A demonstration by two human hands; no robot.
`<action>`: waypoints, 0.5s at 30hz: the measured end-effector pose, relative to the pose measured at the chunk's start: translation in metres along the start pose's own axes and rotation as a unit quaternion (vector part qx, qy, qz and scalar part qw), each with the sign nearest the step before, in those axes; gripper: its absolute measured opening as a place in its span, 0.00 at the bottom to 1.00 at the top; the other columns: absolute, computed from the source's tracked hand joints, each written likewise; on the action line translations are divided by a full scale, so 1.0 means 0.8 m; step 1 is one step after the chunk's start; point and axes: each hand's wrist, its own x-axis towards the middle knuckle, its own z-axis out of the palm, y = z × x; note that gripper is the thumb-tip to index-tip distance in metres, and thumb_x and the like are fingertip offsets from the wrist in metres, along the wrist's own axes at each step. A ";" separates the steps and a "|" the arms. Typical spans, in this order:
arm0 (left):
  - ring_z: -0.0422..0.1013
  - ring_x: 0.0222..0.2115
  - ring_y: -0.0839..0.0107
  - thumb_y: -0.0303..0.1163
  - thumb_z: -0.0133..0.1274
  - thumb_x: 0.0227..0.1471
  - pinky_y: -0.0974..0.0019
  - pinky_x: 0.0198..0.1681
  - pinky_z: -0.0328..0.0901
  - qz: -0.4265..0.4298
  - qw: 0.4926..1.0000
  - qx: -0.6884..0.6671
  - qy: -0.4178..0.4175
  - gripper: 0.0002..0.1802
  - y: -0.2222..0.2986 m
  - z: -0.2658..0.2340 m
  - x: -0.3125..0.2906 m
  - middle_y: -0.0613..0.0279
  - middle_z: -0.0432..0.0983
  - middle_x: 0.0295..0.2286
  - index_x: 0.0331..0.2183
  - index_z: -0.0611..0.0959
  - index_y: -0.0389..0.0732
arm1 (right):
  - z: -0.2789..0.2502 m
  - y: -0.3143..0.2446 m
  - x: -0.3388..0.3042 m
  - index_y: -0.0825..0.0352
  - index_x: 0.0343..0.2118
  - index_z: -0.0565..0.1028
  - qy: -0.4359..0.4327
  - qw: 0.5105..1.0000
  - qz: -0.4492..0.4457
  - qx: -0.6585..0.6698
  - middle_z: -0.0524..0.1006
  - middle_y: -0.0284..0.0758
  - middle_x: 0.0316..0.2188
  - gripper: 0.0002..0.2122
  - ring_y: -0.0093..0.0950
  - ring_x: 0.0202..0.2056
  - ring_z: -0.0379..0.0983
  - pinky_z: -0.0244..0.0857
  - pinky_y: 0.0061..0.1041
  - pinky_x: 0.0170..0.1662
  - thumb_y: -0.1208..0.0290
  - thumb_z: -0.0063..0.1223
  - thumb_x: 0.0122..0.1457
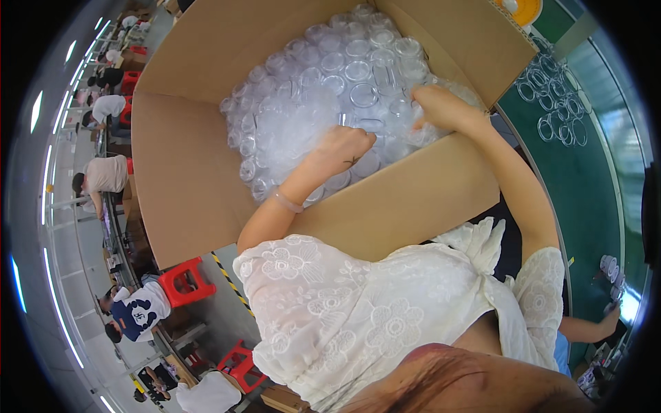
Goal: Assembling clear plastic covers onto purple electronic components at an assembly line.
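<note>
A large open cardboard box (186, 165) in front of me is filled with many clear round plastic cups or jars (363, 95). Thin clear plastic film (296, 127), blurred, lies over the left part of the pile. My left hand (344, 147) is closed in a fist above the cups, near the box's front flap; what its fingers hold, if anything, is hidden. At the right side of the pile, my right hand (444, 109) has its fingers curled in among the cups and clear film. I cannot make out what it grips.
A green table (585, 186) runs along the right, with clear rings or round containers (554, 96) on it. Another person's arm (592, 329) reaches over its near end. Red stools (186, 283) and several seated people line workbenches at the left.
</note>
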 end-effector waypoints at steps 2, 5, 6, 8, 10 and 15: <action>0.68 0.23 0.56 0.26 0.43 0.40 0.60 0.23 0.62 -0.028 0.998 -0.002 -0.053 0.05 -0.001 0.003 -0.002 0.57 0.70 0.24 0.24 0.73 0.38 | -0.010 -0.014 -0.005 0.74 0.29 0.69 -0.022 0.999 0.005 -0.045 0.70 0.50 0.30 0.16 0.41 0.36 0.66 0.60 0.33 0.36 0.73 0.59 0.35; 0.67 0.23 0.56 0.26 0.43 0.40 0.59 0.24 0.62 -0.013 0.998 -0.041 -0.046 0.05 0.000 0.004 -0.005 0.56 0.69 0.22 0.23 0.72 0.37 | -0.019 -0.027 -0.013 0.75 0.27 0.69 -0.074 0.995 0.034 -0.051 0.70 0.50 0.30 0.12 0.41 0.35 0.67 0.61 0.33 0.34 0.76 0.55 0.37; 0.67 0.24 0.56 0.26 0.43 0.39 0.59 0.24 0.62 0.008 0.997 -0.072 0.003 0.06 -0.001 0.006 -0.005 0.55 0.69 0.21 0.24 0.73 0.37 | -0.021 -0.030 -0.014 0.74 0.26 0.69 -0.103 0.993 0.056 -0.012 0.70 0.49 0.30 0.10 0.40 0.36 0.67 0.61 0.33 0.33 0.77 0.54 0.38; 0.67 0.24 0.56 0.27 0.44 0.38 0.58 0.24 0.61 0.029 0.993 -0.102 0.054 0.07 0.002 0.008 -0.003 0.54 0.69 0.20 0.25 0.73 0.37 | -0.005 -0.011 -0.015 0.73 0.27 0.70 -0.062 0.998 0.016 -0.013 0.70 0.48 0.30 0.09 0.39 0.35 0.67 0.61 0.32 0.32 0.78 0.52 0.39; 0.68 0.22 0.54 0.24 0.41 0.35 0.56 0.25 0.63 0.053 0.977 -0.186 0.090 0.08 0.017 0.003 0.003 0.52 0.70 0.16 0.24 0.75 0.37 | -0.001 -0.007 -0.017 0.72 0.27 0.70 -0.023 0.999 -0.024 -0.013 0.70 0.46 0.29 0.08 0.38 0.35 0.67 0.61 0.31 0.32 0.79 0.51 0.39; 0.68 0.21 0.56 0.29 0.41 0.37 0.59 0.25 0.63 0.008 0.994 -0.107 -0.033 0.13 0.016 -0.003 0.010 0.53 0.70 0.16 0.28 0.77 0.40 | -0.017 -0.013 -0.023 0.69 0.28 0.71 0.111 0.982 -0.127 -0.084 0.71 0.40 0.28 0.09 0.36 0.32 0.67 0.61 0.29 0.35 0.76 0.53 0.40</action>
